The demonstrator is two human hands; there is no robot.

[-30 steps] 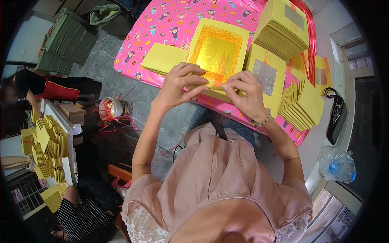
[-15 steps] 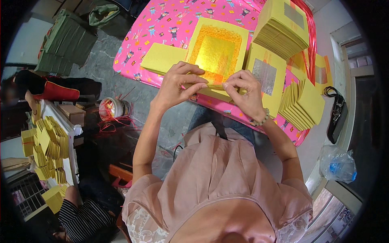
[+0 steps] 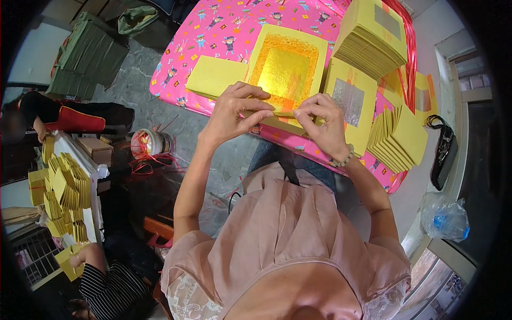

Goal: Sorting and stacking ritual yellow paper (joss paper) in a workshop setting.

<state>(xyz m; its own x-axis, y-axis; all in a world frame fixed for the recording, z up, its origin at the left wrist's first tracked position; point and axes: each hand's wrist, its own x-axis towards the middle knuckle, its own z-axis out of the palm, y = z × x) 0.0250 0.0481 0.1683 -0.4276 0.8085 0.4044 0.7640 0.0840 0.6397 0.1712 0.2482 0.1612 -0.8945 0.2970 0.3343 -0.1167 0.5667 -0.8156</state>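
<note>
A yellow paper sheet (image 3: 290,40) with an orange printed border and a gold foil middle lies on the pink table in front of me. At its near edge, my left hand (image 3: 237,109) pinches the paper between thumb and fingers, at the left. My right hand (image 3: 324,122), with a beaded bracelet at the wrist, pinches the same edge farther right, thumb and forefinger together. The edge looks slightly raised or rolled between the two hands. More yellow paper lies beneath it. Just left of the sheet rests a folded yellow paper stack (image 3: 216,77).
A tall stack of yellow paper (image 3: 368,53), sheets with silver squares (image 3: 346,101) and a fanned folded pile (image 3: 397,138) stand at the right. The pink patterned tablecloth (image 3: 184,50) covers the table. At left, two co-workers sit by a bench with folded yellow papers (image 3: 69,186); a bucket (image 3: 152,143) holds red strings.
My hands stay almost still on the sheet's near edge. At lower left, a co-worker's hand and arm have shifted over the yellow papers; the upper-left co-worker's arm has moved slightly.
</note>
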